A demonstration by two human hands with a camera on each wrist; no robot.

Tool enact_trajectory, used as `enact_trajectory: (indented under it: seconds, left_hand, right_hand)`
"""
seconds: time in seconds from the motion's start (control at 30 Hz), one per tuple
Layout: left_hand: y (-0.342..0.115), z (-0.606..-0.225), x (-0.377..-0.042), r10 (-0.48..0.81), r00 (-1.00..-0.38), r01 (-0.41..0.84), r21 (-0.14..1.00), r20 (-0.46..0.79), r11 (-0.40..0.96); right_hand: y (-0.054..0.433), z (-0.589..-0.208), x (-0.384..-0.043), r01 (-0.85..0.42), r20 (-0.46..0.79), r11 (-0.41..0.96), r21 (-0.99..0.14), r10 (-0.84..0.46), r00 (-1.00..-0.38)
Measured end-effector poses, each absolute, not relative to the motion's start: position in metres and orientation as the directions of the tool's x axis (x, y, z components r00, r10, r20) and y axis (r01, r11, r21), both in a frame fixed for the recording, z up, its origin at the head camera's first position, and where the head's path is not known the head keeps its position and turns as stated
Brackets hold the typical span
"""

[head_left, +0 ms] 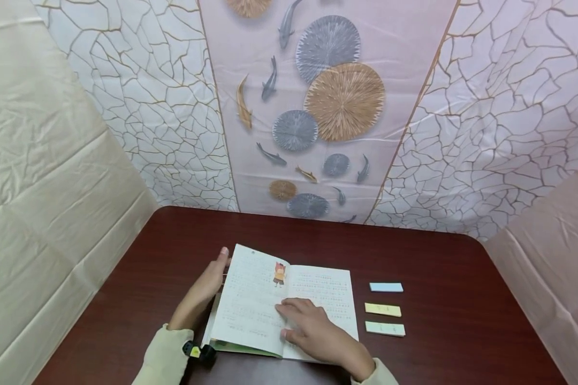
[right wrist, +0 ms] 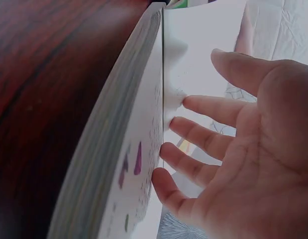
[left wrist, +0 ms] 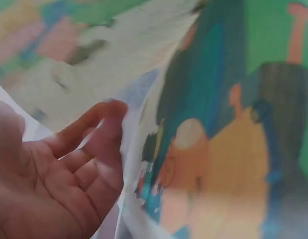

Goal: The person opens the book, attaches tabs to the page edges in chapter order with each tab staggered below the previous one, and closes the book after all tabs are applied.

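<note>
An open book [head_left: 325, 291] lies on the table, with lines of print on both pages and a small cartoon figure [head_left: 279, 274] near the fold. Its left-hand leaf [head_left: 245, 305] stands raised off the pages beneath, and a coloured picture [left wrist: 218, 169] shows on its underside in the left wrist view. My left hand [head_left: 206, 286] is at the outer edge of that leaf, bent fingers touching its underside and thumb apart from them. My right hand [head_left: 315, 331] rests across the lower fold and right page, fingers spread; the right wrist view shows its fingertips [right wrist: 163, 149] at the paper.
Right of the book lie three paper strips, a blue one [head_left: 386, 287], a yellow one [head_left: 382, 309] and a pale green one [head_left: 385, 329]. The dark red-brown table [head_left: 438, 278] ends at a patterned cloth backdrop [head_left: 294, 176]. A black wrist device [head_left: 199, 352] sits at my left cuff.
</note>
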State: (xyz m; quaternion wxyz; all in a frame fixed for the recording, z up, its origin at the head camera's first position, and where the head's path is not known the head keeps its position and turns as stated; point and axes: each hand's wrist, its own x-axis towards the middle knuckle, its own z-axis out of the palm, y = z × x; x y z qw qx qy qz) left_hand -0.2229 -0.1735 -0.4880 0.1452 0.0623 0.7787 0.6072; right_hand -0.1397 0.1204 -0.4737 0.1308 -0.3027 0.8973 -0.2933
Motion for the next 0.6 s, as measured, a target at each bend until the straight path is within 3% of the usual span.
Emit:
enact_trajectory:
  seconds: [0.1, 0.33, 0.6]
  left_hand:
    - [-0.177, -0.483, -0.223, 0.208, -0.956, -0.133, 0.936, -0.209, 0.326]
    - [-0.191, -0.483, -0.221, 0.233, -0.948, -0.060, 0.841, -0.217, 0.538]
    - [-0.194, -0.487, -0.223, 0.205, -0.950, -0.073, 0.803, -0.237, 0.592]
  right_hand:
    - [0.120, -0.473, -0.138, -0.462, -0.080, 0.657, -0.595, -0.621, -0.780]
    - [0.118, -0.472, -0.137, -0.462, -0.109, 0.672, -0.579, -0.625, -0.773]
    - [0.118, -0.471, -0.135, -0.466, -0.123, 0.672, -0.576, -0.635, -0.763]
